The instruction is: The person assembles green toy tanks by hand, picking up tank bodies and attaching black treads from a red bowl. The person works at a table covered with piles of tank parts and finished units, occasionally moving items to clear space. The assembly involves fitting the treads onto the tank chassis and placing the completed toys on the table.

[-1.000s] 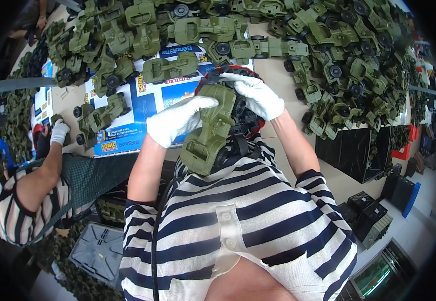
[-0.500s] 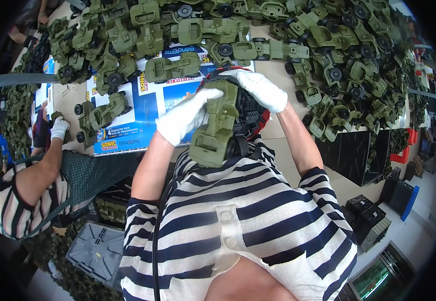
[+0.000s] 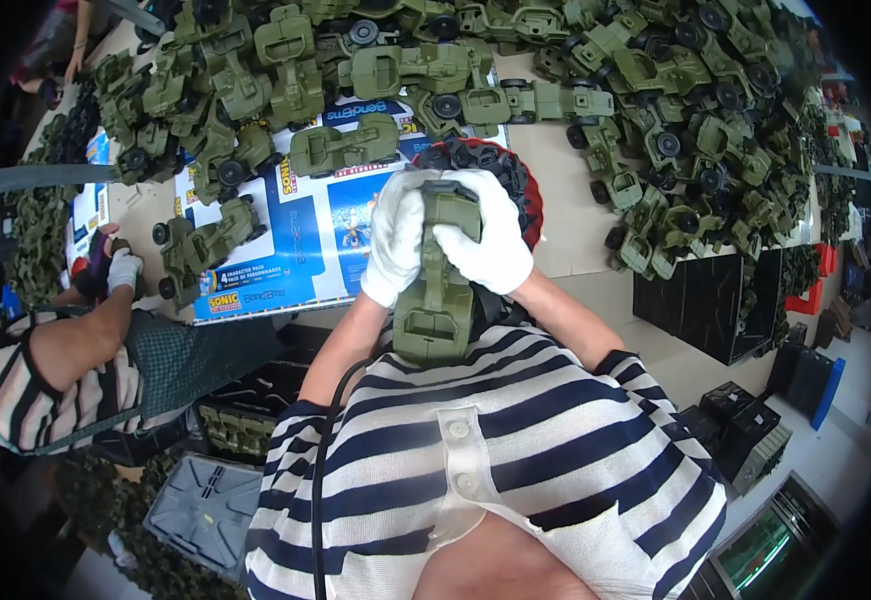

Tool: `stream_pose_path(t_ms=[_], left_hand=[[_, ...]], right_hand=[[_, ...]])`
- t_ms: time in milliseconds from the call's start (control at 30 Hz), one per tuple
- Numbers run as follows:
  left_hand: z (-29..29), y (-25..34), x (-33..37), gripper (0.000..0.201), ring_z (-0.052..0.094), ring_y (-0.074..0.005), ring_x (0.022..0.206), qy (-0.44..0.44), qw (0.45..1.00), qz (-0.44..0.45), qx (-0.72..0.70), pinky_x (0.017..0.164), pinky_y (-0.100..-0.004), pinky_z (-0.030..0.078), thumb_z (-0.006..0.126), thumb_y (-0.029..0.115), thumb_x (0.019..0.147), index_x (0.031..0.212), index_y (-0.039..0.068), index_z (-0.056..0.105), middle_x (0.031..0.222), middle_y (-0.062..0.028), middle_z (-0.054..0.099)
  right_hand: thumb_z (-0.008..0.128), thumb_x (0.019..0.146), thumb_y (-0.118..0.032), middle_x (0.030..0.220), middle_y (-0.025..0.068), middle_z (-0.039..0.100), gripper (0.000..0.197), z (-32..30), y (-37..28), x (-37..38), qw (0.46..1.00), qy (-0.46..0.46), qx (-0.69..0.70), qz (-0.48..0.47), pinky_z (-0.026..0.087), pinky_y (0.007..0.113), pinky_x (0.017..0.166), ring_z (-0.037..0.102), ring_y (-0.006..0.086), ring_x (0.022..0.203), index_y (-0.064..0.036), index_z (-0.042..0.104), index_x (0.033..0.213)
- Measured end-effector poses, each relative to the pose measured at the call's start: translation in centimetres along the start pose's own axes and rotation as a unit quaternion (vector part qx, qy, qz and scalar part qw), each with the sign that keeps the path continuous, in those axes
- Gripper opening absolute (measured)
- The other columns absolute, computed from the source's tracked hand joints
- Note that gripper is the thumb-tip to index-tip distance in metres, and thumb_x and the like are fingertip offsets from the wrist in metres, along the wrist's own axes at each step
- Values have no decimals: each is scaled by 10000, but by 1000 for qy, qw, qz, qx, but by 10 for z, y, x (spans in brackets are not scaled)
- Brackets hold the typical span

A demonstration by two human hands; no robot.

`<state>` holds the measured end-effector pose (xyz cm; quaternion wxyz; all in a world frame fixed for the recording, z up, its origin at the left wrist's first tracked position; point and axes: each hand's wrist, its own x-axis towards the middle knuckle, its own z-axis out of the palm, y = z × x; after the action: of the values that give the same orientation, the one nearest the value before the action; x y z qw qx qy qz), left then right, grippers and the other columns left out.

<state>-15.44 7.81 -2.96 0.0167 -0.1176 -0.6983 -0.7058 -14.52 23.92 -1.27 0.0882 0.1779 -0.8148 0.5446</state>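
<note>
An olive-green toy jeep (image 3: 433,290) is held upright against my chest, its open rear toward me. Around the left side of its front end, my left hand (image 3: 395,235) in a white glove is closed. My right hand (image 3: 480,225), also gloved in white, grips the right side, with fingers bent over the hood. A dark piece (image 3: 450,188) shows at the jeep's front end between both hands; its exact kind is hard to make out. Just behind my hands sits a red basket (image 3: 533,228) filled with black plastic parts (image 3: 465,155), partly hidden by the right hand.
Many green toy jeeps (image 3: 655,130) are heaped across the table's far side and right. Flattened blue printed cardboard (image 3: 300,250) lies under some at left. A co-worker's gloved hand (image 3: 123,270) works at far left. Black crates (image 3: 690,305) stand below the table at right.
My right hand has come from the basket of black parts onto the jeep's front. The jeep is now more upright and centred, with the dark piece at its front end.
</note>
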Motion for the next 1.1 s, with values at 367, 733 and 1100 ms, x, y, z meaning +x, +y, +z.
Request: stream_pose_path(t_ms=[367,733,1100], left_hand=[[4,-8,45,524,561,-272,1184,-67,971,139,181,1040,-345,395,379,433,1038,1216,-11,593,1236,-172,609],[-108,-82,87,839,507,-318,1259,-167,687,46,706,1047,-447,389,770,348,703,1427,85,437,1278,-163,597],[-114,-105,50,1015,666,-327,1041,-105,876,-254,395,908,-352,515,848,300,658,1476,2,326,1184,-219,656]], right_hand=[[843,711,-404,1255,178,566,729,-60,25,13,974,-37,-35,218,439,400,1023,543,309,1192,-25,556,1264],[629,892,-499,1469,162,343,740,-413,-31,166,893,434,-74,93,426,498,1015,468,345,1242,-129,321,1454],[788,714,-408,1245,205,609,652,-95,128,2,913,-92,-277,286,465,385,1006,593,371,1136,-55,635,1241]])
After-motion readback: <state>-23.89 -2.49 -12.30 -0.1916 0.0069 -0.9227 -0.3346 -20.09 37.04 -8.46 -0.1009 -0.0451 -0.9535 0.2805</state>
